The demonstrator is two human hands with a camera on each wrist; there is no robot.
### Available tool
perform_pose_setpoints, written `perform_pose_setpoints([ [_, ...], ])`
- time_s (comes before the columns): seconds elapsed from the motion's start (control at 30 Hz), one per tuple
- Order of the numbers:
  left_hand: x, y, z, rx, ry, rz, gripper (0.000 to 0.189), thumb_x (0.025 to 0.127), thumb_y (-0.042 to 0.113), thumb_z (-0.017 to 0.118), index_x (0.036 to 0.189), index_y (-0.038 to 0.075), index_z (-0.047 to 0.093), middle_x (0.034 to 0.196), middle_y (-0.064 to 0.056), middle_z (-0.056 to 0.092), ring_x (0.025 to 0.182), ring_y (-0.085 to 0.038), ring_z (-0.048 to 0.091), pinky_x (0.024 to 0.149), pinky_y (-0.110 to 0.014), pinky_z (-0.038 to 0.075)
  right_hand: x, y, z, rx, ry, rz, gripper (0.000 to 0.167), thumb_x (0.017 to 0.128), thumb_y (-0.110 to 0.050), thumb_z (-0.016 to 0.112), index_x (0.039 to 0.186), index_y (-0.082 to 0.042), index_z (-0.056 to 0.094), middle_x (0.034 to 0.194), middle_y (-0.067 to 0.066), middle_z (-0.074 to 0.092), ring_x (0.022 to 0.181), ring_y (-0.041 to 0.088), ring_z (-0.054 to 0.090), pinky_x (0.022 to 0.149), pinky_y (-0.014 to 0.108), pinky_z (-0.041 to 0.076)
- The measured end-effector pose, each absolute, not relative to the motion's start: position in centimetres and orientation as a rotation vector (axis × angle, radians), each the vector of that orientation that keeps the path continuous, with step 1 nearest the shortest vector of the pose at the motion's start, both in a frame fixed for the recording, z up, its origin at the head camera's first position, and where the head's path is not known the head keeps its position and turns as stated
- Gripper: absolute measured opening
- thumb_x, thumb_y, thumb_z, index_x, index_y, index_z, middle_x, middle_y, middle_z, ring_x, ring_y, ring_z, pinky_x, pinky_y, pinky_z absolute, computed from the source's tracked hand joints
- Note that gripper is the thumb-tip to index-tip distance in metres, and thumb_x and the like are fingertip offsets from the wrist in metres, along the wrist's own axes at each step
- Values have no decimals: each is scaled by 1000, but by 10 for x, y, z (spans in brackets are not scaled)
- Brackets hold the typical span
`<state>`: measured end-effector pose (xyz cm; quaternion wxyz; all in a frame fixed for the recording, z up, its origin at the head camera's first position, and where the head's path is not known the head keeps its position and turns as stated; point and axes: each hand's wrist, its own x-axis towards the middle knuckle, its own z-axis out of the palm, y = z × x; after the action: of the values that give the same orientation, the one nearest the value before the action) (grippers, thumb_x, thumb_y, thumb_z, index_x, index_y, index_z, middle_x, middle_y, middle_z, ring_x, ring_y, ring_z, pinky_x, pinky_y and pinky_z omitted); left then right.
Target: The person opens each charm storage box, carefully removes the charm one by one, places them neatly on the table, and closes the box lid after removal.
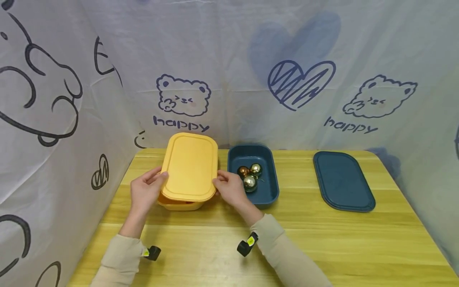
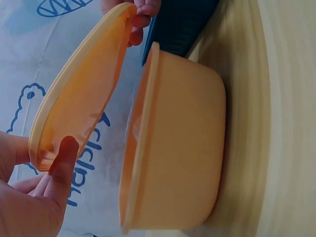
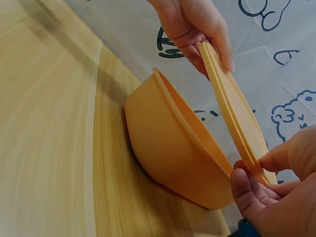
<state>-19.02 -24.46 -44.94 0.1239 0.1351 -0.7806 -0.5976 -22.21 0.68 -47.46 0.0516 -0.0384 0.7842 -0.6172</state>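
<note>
A yellow lid [image 1: 190, 165] is held above a yellow box [image 1: 180, 206], one hand at each side. My left hand [image 1: 145, 191] pinches the lid's left edge between thumb and fingers. At the opposite edge, my right hand [image 1: 232, 187] pinches it the same way. Both wrist views show a gap between the lid [image 2: 74, 94] and the rim of the box [image 3: 173, 143]. From above, the lid hides most of the box's inside.
Just right of the yellow box stands a blue box [image 1: 267, 197] with three shiny balls [image 1: 250, 183] in it. A blue lid [image 1: 344, 181] lies flat farther right on the wooden table [image 1: 301, 235]. Behind hangs a printed white cloth [image 1: 236, 107].
</note>
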Motion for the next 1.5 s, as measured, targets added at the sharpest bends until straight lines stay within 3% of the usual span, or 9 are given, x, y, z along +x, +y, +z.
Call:
perform_pose_setpoints([
  [0.1,-191,-240,-447,389,-2269,-1756,47,98,30,77,136,3,70,109,-10,79,82,9,70,73,-13,58,-222,12,-474,-135,2382,-1881,43,99,-9,66,140,4,65,109,19,78,80,41,75,68,31,62],
  [0.23,-190,-232,-442,392,-2219,-1829,48,97,29,77,138,5,70,96,6,79,75,6,70,65,-14,57,-222,18,-474,-156,2357,-1904,43,99,-7,66,140,7,63,108,21,77,70,28,72,72,42,64],
  [0.33,-191,-224,-438,385,-2185,-1891,48,97,28,78,139,7,69,86,18,76,65,3,68,55,-15,54,-221,25,-474,-161,2353,-1914,42,100,-7,66,139,8,63,108,21,77,64,19,68,69,37,63],
  [0.53,-194,-207,-432,336,-2155,-1956,47,98,27,77,139,6,69,83,23,76,64,4,69,56,-15,56,-221,40,-472,-125,2367,-1935,39,99,-7,66,136,5,67,106,20,78,64,21,69,69,33,63],
  [0.67,-195,-198,-432,313,-2142,-1994,45,98,25,77,139,8,69,79,24,76,48,2,57,43,-15,43,-220,49,-469,-119,2377,-1925,39,99,-7,66,137,4,67,108,20,78,62,12,66,66,28,62],
  [0.73,-196,-195,-432,292,-2132,-2020,45,98,23,77,140,6,68,80,23,76,51,2,60,45,-14,46,-220,53,-468,-118,2378,-1921,40,100,-7,65,137,5,66,110,21,77,63,10,65,65,26,61],
  [0.9,-199,-184,-430,257,-2092,-2088,46,99,18,76,140,2,66,83,21,77,74,-1,74,67,-18,61,-219,64,-467,-96,2397,-1905,41,100,-8,65,138,4,66,112,21,77,64,11,65,67,30,62],
  [1.1,-200,-169,-427,227,-2092,-2097,46,98,19,77,139,1,67,81,22,77,72,1,70,64,-16,58,-219,77,-468,-48,2403,-1905,43,99,-10,66,140,3,65,114,20,77,66,11,66,68,31,63],
  [1.5,-205,-135,-419,94,-2028,-2186,41,96,8,75,136,0,68,83,16,78,75,-2,73,67,-18,61,-213,107,-461,37,2411,-1963,44,99,-8,65,142,3,64,116,23,76,67,9,65,68,31,62],
])
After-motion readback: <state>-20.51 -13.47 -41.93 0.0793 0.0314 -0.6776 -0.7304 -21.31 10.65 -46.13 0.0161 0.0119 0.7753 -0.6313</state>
